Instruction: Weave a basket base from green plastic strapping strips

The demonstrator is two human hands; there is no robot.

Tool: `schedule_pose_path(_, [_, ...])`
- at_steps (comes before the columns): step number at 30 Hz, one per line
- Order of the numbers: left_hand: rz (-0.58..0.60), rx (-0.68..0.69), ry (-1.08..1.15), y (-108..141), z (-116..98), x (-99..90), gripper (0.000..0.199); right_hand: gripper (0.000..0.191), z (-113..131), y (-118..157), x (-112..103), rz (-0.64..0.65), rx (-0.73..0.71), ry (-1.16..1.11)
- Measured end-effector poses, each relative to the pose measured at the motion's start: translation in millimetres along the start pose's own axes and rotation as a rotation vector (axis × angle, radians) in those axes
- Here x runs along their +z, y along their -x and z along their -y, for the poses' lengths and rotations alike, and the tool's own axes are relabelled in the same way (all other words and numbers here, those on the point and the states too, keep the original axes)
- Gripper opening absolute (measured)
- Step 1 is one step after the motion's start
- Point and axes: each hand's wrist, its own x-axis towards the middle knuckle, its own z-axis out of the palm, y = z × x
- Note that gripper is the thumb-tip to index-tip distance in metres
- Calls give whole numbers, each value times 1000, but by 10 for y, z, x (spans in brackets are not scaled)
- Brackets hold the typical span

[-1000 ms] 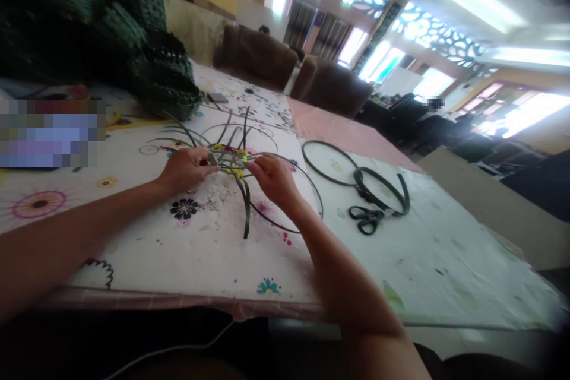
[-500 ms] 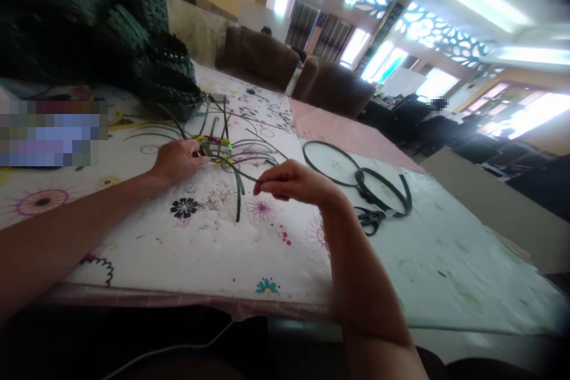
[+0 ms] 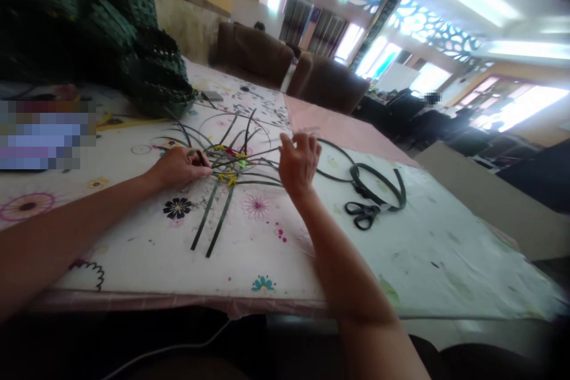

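A partly woven piece (image 3: 228, 173) of dark green flat strips lies on the flowered tablecloth. Its strip ends fan outward, and small yellow, red and green bits mark its middle. At its left edge my left hand (image 3: 176, 167) is closed on the strips, thumb and fingers pinched together. To the right, my right hand (image 3: 299, 163) is raised a little above the table. Its fingers are pinched around one thin dark strip (image 3: 258, 155), which runs taut from the woven middle. The strip's far end is hidden by the hand.
Black-handled scissors (image 3: 363, 214) and a coiled dark strip (image 3: 378, 184) lie to the right on the table. Dark green woven baskets (image 3: 155, 71) are piled at the back left. Brown chairs (image 3: 252, 59) stand behind the table's far edge.
My right hand has moved up and to the right, drawing the thin strip along. The woven piece has turned, and two strip ends now point toward me. My left hand stays at its left edge.
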Motion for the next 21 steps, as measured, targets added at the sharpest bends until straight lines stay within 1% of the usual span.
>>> schedule_pose_path(1, [1, -52, -10, 9, -24, 10, 29, 35, 98, 37, -13, 29, -78, -39])
schedule_pose_path(2, [5, -105, -29, 16, -47, 16, 30, 34, 202, 73, -27, 95, -177, -88])
schedule_pose_path(3, [6, -151, -51, 22, -65, 20, 31, 34, 304, 109, -35, 191, -287, -138])
schedule_pose_path(4, [7, -176, -72, 25, -76, 21, 32, 33, 398, 141, -32, 296, -383, -178])
schedule_pose_path(5, [12, -185, -85, 25, -80, 20, 33, 33, 476, 171, -15, 386, -449, -201])
schedule_pose_path(6, [19, -178, -86, 24, -78, 19, 33, 32, 534, 197, 15, 448, -479, -209])
schedule_pose_path(8, [23, -127, -57, 20, -63, 20, 32, 30, 587, 234, 106, 503, -478, -202])
schedule_pose_path(10, [20, -92, -20, 19, -51, 28, 31, 28, 572, 252, 202, 537, -455, -184])
schedule_pose_path(13, [16, -95, 11, 27, -51, 50, 31, 23, 531, 255, 272, 586, -446, -158])
schedule_pose_path(15, [11, -92, 7, 32, -56, 65, 29, 22, 551, 253, 250, 595, -430, -153])
schedule_pose_path(17, [-1, -76, -9, 37, -61, 76, 27, 23, 615, 255, 188, 624, -377, -161])
schedule_pose_path(19, [-8, -64, -21, 43, -68, 80, 26, 25, 697, 259, 108, 659, -271, -209])
schedule_pose_path(21, [-4, -61, -31, 52, -77, 79, 25, 24, 771, 262, 33, 663, -132, -332])
